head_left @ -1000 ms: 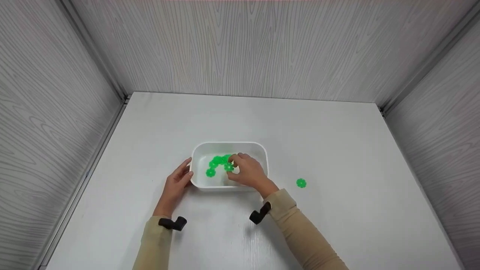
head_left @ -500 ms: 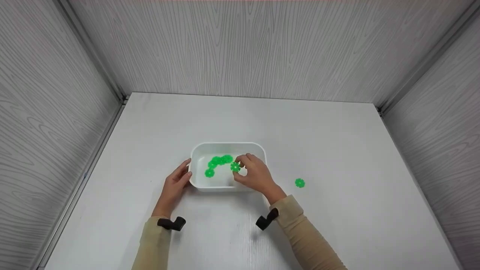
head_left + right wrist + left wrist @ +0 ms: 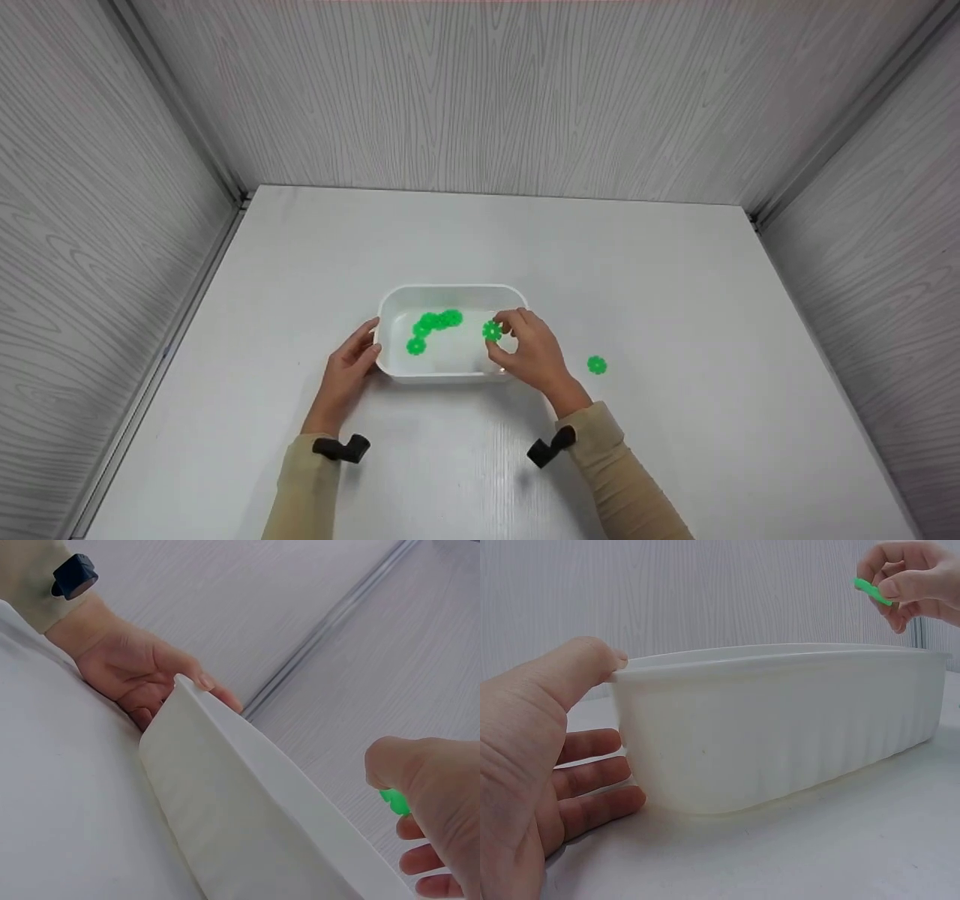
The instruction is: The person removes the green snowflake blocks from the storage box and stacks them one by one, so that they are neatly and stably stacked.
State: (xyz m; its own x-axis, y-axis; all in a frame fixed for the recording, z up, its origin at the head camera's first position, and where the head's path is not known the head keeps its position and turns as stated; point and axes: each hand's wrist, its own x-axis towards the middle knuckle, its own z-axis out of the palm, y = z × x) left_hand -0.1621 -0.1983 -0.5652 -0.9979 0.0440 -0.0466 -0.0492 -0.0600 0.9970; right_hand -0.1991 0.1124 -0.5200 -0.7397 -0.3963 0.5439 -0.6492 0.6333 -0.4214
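Note:
A white plastic tub [image 3: 450, 377] stands on the table, with several green flower-shaped plastic discs [image 3: 416, 346] lying in its left half. At the tub's left end, my left hand [image 3: 347, 375] holds it, thumb over the rim and fingers against the outer wall. Between thumb and fingertips my right hand [image 3: 534, 356] pinches one green disc [image 3: 492, 331]. The left wrist view shows this disc [image 3: 872, 591] edge-on, raised above the rim. In the right wrist view the thumb partly covers the disc [image 3: 394, 801].
Another green disc [image 3: 597, 364] lies on the white table [image 3: 660, 285], right of the tub and near my right wrist. Grey wood-grain panels [image 3: 480, 97] enclose the table at the back and both sides.
My right hand has moved right with the pinched disc, from over the discs in the tub toward its right end. The left hand has stayed on the tub's left end.

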